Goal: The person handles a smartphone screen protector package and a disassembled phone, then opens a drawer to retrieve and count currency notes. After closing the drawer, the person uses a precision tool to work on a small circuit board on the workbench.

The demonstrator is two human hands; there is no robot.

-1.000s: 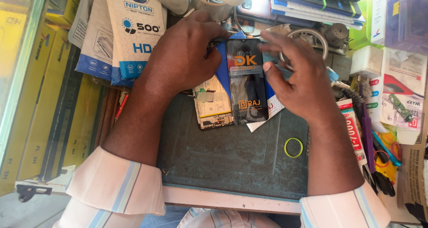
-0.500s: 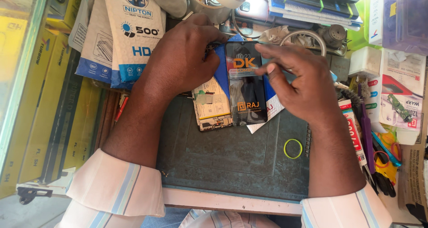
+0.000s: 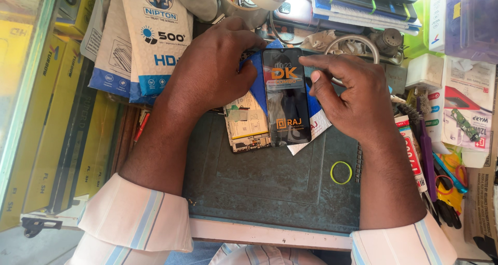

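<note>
A black phone screen panel (image 3: 286, 96) with an orange and white sticker lies upright on a dark green work mat (image 3: 270, 187). It rests over a blue sleeve (image 3: 257, 81) and partly over an opened phone body (image 3: 248, 126) with its insides showing. My left hand (image 3: 207, 70) grips the panel's top left corner, fingers curled over the blue sleeve. My right hand (image 3: 353, 96) holds the panel's right edge, with the forefinger along the top right corner and the thumb against the side.
A yellow-green rubber band (image 3: 341, 172) lies on the mat. Screen protector packets (image 3: 155, 37) and yellow boxes (image 3: 36, 114) crowd the left. A tape roll (image 3: 254, 0) sits at the top. Tools, pens and small boxes (image 3: 430, 161) fill the right side.
My right hand has slid to the right off the panel, uncovering its face. The panel now sits straighter. My left hand has stayed at the top left corner.
</note>
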